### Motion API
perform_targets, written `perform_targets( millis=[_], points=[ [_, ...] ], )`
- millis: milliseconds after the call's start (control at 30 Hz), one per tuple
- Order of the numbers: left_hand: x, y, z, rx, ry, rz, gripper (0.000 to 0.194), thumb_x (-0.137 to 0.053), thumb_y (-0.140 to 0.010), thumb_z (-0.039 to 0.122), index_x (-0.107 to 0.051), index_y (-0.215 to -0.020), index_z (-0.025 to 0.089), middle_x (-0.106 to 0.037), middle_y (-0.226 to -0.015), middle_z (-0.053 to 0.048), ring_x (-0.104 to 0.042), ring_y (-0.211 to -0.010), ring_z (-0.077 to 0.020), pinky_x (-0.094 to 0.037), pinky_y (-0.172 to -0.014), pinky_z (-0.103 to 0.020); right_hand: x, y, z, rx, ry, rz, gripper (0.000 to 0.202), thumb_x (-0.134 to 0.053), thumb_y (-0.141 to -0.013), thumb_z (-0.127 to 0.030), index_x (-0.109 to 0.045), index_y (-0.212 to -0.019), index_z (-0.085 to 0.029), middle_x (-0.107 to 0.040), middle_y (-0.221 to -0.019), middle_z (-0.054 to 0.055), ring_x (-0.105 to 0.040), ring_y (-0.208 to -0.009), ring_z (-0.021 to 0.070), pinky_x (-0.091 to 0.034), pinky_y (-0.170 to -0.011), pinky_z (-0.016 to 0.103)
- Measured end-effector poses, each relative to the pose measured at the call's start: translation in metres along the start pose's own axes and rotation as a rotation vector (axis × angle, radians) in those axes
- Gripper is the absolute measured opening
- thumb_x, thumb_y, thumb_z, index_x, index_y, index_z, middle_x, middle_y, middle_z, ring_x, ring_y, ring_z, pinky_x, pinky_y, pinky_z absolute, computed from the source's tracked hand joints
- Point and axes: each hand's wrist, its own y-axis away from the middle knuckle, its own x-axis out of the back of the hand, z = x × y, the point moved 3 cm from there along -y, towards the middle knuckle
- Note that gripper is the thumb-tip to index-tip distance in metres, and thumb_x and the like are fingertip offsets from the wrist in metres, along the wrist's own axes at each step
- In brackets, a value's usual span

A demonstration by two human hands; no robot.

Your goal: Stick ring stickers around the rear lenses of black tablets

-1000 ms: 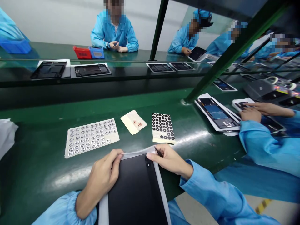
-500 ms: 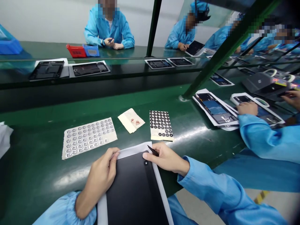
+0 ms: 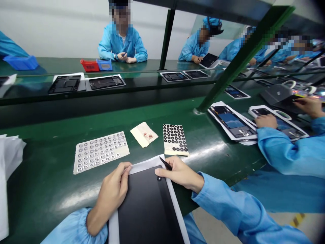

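Observation:
A black tablet back cover (image 3: 144, 206) lies on a white sheet (image 3: 149, 161) at the table's near edge, with a small round camera hole near its top right corner. My left hand (image 3: 114, 189) is closed on the upper left edge of the sheet and cover, thumb on top. My right hand (image 3: 181, 172) grips the upper right corner, its thumb pressed on the cover beside the hole. Black pointed tweezers (image 3: 165, 163) are tucked in the same hand, tip pointing up and left. Beyond lie a sheet of square stickers (image 3: 101, 151) and a sheet of black ring stickers (image 3: 175, 139).
Between the sticker sheets lies a cream paper (image 3: 144, 134) with small reddish pieces. A green post (image 3: 220, 81) rises at right, near stacked tablets (image 3: 232, 122) and a co-worker's arm (image 3: 284, 149). White sheets (image 3: 10, 162) are at left. Co-workers sit behind the raised shelf.
The view has tilted up and turned slightly left, so the far shelf sits lower in it. Both hands keep their hold on the cover. The neighbouring co-worker's far hand has shifted left.

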Motion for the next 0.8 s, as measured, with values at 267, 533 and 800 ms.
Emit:
perform_targets(
  millis=[267,533,800],
  points=[
    [0.0002,-0.0001,-0.0012,-0.005,-0.006,0.008,0.022,-0.043,-0.106,0.035,-0.063,-0.108,0.026,-0.075,-0.094,0.002,-0.072,-0.074,-0.0144,-0.050,-0.069,-0.023,0.0000,0.0000,0.0033,0.037,-0.014,0.008,0.039,-0.091,-0.067,-0.047,-0.071,-0.071,-0.013,-0.067,-0.068,0.000,-0.057,-0.064,0.0131,-0.045,-0.063,0.025],
    [0.0001,0.0010,0.0022,-0.033,-0.021,0.015,0.023,-0.043,-0.106,0.033,-0.064,-0.107,0.026,-0.076,-0.094,0.003,-0.073,-0.073,-0.0140,-0.050,-0.069,-0.023,0.0004,0.0038,0.0015,0.142,0.076,-0.081,0.031,-0.089,-0.071,-0.036,-0.069,-0.081,-0.016,-0.063,-0.073,-0.004,-0.053,-0.068,0.0124,-0.043,-0.065,0.024],
    [0.0004,0.0008,0.0028,-0.028,-0.033,0.020,0.025,-0.042,-0.106,0.034,-0.065,-0.111,0.025,-0.078,-0.098,0.000,-0.073,-0.074,-0.0153,-0.052,-0.069,-0.024,-0.0001,-0.0016,0.0077,0.045,0.032,-0.025,0.037,-0.086,-0.074,-0.047,-0.069,-0.072,-0.013,-0.067,-0.068,0.001,-0.055,-0.063,0.0128,-0.042,-0.061,0.024]
  ],
)
